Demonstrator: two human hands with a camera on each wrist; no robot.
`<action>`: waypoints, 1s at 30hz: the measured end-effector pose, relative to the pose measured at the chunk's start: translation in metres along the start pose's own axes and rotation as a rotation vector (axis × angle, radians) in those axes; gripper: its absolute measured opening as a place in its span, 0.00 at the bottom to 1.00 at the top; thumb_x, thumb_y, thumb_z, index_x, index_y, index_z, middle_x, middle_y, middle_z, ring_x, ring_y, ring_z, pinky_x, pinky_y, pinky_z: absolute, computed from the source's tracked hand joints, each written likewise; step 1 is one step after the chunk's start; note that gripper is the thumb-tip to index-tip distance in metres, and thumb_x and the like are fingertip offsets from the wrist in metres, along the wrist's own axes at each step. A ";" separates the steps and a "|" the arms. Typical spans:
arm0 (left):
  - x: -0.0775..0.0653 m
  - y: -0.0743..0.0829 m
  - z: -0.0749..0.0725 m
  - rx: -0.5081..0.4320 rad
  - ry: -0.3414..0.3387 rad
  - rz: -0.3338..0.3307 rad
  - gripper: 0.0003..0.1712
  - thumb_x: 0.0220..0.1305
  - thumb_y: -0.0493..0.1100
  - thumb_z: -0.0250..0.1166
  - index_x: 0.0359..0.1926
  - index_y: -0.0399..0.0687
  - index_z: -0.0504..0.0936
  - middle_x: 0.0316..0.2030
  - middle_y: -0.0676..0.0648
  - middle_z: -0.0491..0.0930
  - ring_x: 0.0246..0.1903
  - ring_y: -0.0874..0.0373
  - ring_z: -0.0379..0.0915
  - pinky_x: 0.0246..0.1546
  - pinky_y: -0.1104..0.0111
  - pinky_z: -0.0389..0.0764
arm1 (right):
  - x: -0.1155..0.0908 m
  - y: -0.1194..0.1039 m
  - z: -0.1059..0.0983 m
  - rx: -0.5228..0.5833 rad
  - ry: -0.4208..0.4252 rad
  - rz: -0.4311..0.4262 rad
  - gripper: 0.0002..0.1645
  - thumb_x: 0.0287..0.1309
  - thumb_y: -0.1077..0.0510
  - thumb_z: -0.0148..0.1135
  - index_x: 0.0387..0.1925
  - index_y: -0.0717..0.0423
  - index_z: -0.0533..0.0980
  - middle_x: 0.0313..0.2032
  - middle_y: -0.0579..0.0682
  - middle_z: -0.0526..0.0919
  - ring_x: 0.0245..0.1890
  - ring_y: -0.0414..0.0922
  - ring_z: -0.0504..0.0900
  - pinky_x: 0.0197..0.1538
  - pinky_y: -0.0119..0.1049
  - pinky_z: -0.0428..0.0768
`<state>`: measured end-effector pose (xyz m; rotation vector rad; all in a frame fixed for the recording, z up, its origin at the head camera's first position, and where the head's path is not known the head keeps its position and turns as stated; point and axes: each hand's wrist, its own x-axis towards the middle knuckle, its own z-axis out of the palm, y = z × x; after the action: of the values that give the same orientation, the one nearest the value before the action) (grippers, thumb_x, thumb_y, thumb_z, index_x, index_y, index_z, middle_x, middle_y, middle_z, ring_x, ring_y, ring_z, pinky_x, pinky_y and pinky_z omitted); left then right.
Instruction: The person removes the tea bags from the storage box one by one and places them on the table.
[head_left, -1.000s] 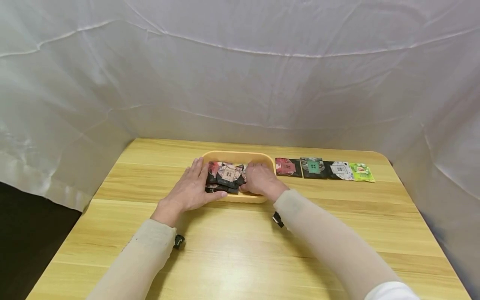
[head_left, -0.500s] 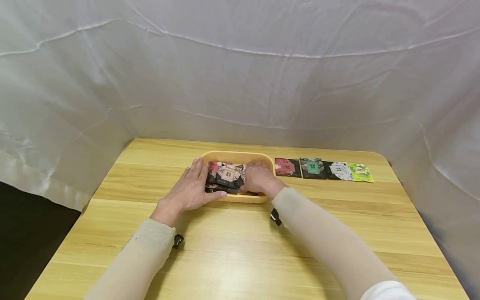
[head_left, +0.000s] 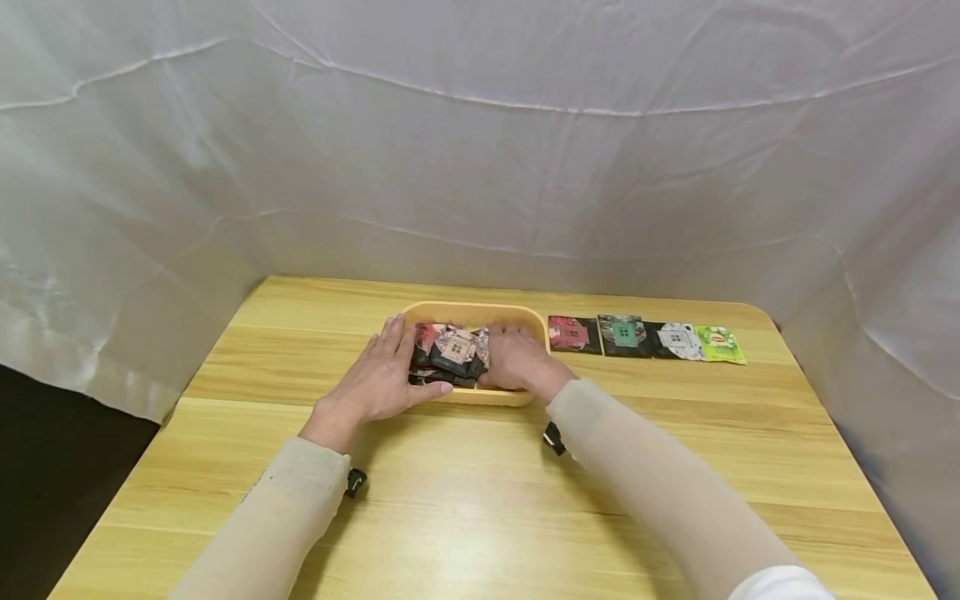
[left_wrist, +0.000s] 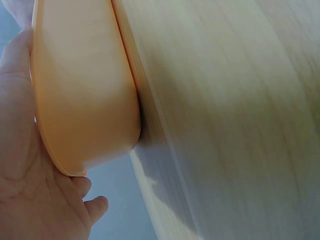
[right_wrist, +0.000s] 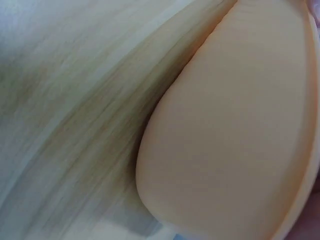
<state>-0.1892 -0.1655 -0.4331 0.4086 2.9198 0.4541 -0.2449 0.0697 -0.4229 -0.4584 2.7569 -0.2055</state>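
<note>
An orange plastic bin [head_left: 480, 397] holds several tea sachets, mostly black with floral fronts; a pink-and-cream tea sachet [head_left: 453, 348] lies on top. My left hand [head_left: 381, 375] rests on the bin's left end, fingers straight along the rim and thumb along the front rim. In the left wrist view, the palm lies against the orange bin's rim [left_wrist: 37, 100]. My right hand [head_left: 516, 358] reaches down inside the bin's right end, beside the sachets. Its fingertips are hidden, and I cannot tell whether they hold a sachet. The right wrist view mostly shows the bin's outer wall [right_wrist: 230, 125].
To the bin's right, a row of sachets lies on the wooden table [head_left: 465, 500]: a red-and-black sachet [head_left: 573, 335], a green-labelled sachet [head_left: 624, 336], a white-and-black sachet [head_left: 678, 340] and a yellow-green sachet [head_left: 722, 344]. A pale cloth [head_left: 525, 167] hangs behind the table.
The right hand's fingers have shifted slightly inside the bin and look straighter than a second ago. The left hand, the bin and the row of sachets stay in place.
</note>
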 end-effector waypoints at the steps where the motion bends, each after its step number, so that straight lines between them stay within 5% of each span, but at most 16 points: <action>1: 0.000 0.000 0.000 0.000 0.001 0.002 0.76 0.58 0.90 0.49 0.85 0.36 0.42 0.85 0.35 0.30 0.84 0.41 0.27 0.84 0.48 0.40 | -0.001 0.000 -0.001 0.006 0.005 -0.002 0.66 0.56 0.36 0.79 0.80 0.66 0.55 0.76 0.67 0.65 0.77 0.63 0.64 0.81 0.55 0.62; 15: 0.000 0.000 0.000 0.003 0.013 0.014 0.76 0.59 0.90 0.50 0.85 0.36 0.42 0.84 0.33 0.32 0.84 0.38 0.29 0.84 0.47 0.42 | -0.033 0.020 -0.043 0.145 0.151 -0.113 0.67 0.51 0.43 0.82 0.82 0.59 0.54 0.77 0.65 0.62 0.77 0.65 0.61 0.74 0.65 0.69; 21: 0.001 0.000 0.001 0.003 0.018 0.011 0.75 0.59 0.89 0.51 0.84 0.36 0.43 0.84 0.33 0.32 0.84 0.38 0.31 0.84 0.48 0.42 | -0.049 0.045 -0.067 0.166 0.177 -0.123 0.67 0.53 0.46 0.79 0.83 0.62 0.49 0.79 0.68 0.57 0.79 0.67 0.56 0.80 0.65 0.59; 30: 0.000 0.002 0.001 -0.009 0.010 0.008 0.75 0.59 0.89 0.51 0.85 0.37 0.43 0.85 0.34 0.31 0.84 0.39 0.28 0.84 0.48 0.42 | -0.066 0.090 -0.076 0.089 0.212 -0.091 0.60 0.54 0.48 0.77 0.78 0.68 0.56 0.74 0.72 0.63 0.75 0.70 0.59 0.78 0.66 0.61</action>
<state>-0.1888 -0.1633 -0.4338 0.4175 2.9261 0.4712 -0.2385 0.1833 -0.3492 -0.5687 2.9193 -0.4198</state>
